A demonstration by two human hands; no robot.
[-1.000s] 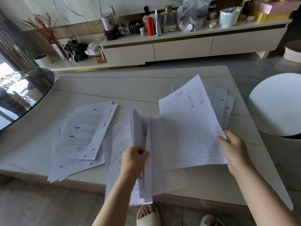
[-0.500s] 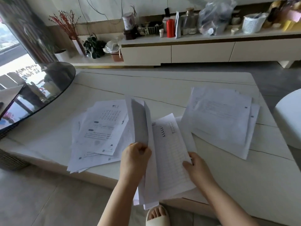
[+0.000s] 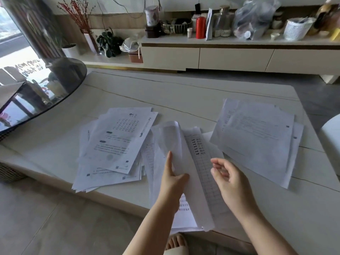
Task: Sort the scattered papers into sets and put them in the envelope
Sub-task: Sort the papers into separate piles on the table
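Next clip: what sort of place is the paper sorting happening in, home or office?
Most likely a home living room. A long, low cream cabinet along the wall is crowded with household odds and ends, such as a red cylindrical bottle and a white woven basket. The papers lie on a low pale stone-look table.

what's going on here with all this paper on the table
A person is sorting loose papers on a pale table. The left hand holds a sheaf of sheets at the near edge, while the right hand hovers beside it, holding nothing. One pile lies to the left, another to the right. No envelope is visible.
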